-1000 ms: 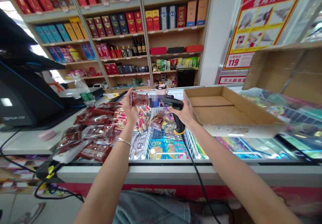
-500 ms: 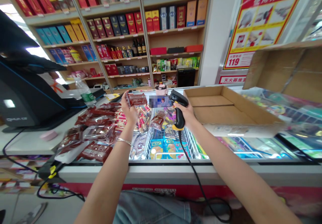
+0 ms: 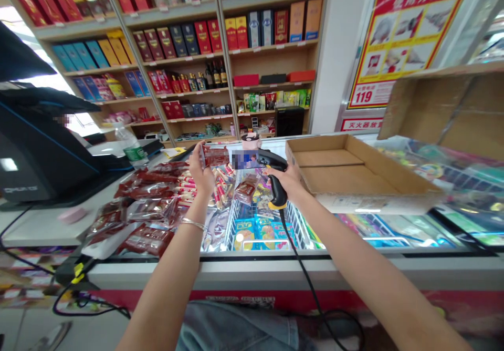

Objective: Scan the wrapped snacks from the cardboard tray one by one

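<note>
The right hand has just tipped the black handheld barcode scanner down from its raised tilt, fingers wrapped tight round its handle, so the nose now faces the red-brown snack packet. That packet is up over the display chest, gripped in the fingers of the left hand; the 2 look lined up but apart.

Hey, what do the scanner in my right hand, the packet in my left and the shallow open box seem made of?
Scanner: probably hard black plastic, satin, given smooth curves and soft highlights.
Packet: likely thin, slightly glossy plastic film, from its faint glints, though it's small here.
Open box: matte brown cardboard, judging by its colour and the seam across its floor.
</note>
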{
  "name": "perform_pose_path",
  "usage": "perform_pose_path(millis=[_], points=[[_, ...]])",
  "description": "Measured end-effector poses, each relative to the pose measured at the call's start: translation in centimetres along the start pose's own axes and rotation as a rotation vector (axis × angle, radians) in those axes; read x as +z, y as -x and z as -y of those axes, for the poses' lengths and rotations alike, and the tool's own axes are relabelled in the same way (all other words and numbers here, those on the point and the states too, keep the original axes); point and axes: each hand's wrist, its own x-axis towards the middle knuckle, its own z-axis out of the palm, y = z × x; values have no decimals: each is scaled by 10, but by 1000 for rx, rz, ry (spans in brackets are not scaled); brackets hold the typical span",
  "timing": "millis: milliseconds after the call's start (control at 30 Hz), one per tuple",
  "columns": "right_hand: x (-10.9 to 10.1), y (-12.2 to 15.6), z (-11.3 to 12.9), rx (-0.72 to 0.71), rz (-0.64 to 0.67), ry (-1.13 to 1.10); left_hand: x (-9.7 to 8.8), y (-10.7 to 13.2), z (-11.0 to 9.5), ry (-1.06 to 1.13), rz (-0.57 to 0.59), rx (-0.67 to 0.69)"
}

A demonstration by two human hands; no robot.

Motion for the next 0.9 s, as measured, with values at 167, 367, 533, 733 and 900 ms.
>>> perform_pose_path(millis=[167,367,533,733,900], points=[[2,1,-6,11,28,55,1,1,-2,-50,16,-4],[2,2,-8,6,28,78,-3,-1,6,-357,-137,-201],[1,2,-8,27,31,78,-6,-3,15,-485,-188,-458],[0,-1,-11,45,14,80,-7,-2,7,-542,-162,-469],[-2,-3,-14,49,20,95,-10,-5,0,-733,-203,-506]])
